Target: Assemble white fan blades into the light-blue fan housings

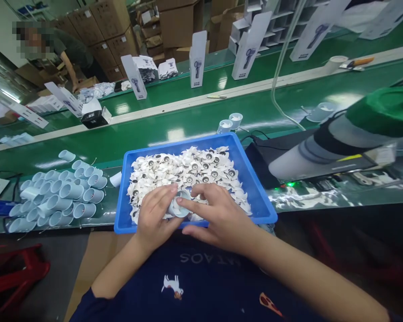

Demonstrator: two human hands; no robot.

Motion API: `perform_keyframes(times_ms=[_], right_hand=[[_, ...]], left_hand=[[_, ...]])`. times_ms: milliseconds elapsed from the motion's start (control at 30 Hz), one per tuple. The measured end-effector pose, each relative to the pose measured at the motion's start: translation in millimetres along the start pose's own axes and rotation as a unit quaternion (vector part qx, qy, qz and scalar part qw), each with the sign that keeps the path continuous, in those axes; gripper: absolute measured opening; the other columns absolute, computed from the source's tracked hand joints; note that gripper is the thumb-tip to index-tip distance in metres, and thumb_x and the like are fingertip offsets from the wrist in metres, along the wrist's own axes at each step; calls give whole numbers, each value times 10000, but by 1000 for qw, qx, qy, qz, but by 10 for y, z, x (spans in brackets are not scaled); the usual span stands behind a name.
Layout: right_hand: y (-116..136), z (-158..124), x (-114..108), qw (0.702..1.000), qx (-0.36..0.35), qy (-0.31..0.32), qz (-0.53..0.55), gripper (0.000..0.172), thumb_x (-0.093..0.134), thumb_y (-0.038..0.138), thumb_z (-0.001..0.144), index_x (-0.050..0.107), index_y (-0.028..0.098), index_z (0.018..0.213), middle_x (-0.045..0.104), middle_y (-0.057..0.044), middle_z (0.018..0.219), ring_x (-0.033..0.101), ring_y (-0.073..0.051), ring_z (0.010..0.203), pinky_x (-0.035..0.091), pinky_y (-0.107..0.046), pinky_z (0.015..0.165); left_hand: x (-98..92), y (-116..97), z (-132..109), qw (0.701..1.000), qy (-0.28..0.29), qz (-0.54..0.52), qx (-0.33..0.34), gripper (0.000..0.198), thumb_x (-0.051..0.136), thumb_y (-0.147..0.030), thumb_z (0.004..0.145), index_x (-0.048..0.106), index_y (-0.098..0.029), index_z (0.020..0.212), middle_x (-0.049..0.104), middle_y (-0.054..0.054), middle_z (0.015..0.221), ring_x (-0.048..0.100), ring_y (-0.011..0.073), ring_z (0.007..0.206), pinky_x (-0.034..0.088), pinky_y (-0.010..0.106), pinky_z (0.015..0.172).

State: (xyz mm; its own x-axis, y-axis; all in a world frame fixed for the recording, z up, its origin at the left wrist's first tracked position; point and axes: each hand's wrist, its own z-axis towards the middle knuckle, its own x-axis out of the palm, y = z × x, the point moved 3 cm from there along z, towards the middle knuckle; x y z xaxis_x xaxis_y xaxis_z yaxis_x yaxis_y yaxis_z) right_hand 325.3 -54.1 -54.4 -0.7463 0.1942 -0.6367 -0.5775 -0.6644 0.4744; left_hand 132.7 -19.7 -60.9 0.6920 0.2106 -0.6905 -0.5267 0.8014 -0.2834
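Observation:
My left hand (154, 217) and my right hand (220, 214) hold a short pale blue cylinder (179, 205) between their fingers, just above the front of the heap in the tray. Its open end faces up and toward me. The blue plastic tray (195, 146) is heaped with white ragged-edged parts (188, 176), each with a dark round centre. Both hands rest over the tray's near rim, and the fingers hide part of the heap. To the left of the tray lies a pile of similar pale blue cylinders (60, 192).
A green conveyor belt (174, 129) runs behind the tray, with a white rail (201, 100) along it. Two cylinders (230, 123) stand beyond the tray. A bulky grey and green machine (352, 134) juts in at right. A co-worker (70, 53) works at upper left among cartons.

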Motion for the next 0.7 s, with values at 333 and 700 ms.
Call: perform_keyframes(times_ms=[333,700], right_hand=[[67,-56,-102,991,-24,-82,-99,492,447,585,1024,733,186,994,600,-102,1019,521,-265,976,364,-428,879],[-28,-446,-555,985,-59,-151,-64,131,574,281,952,686,226,996,579,-84,1048,556,-261,940,430,-465,865]], left_hand=[[28,-22,86,999,32,-6,-25,529,710,-430,901,549,-273,1381,618,79,1134,629,238,1052,541,395,949],[55,354,414,978,161,27,-131,591,753,-214,800,520,-206,1343,517,135,1345,515,297,1305,441,476,1116]])
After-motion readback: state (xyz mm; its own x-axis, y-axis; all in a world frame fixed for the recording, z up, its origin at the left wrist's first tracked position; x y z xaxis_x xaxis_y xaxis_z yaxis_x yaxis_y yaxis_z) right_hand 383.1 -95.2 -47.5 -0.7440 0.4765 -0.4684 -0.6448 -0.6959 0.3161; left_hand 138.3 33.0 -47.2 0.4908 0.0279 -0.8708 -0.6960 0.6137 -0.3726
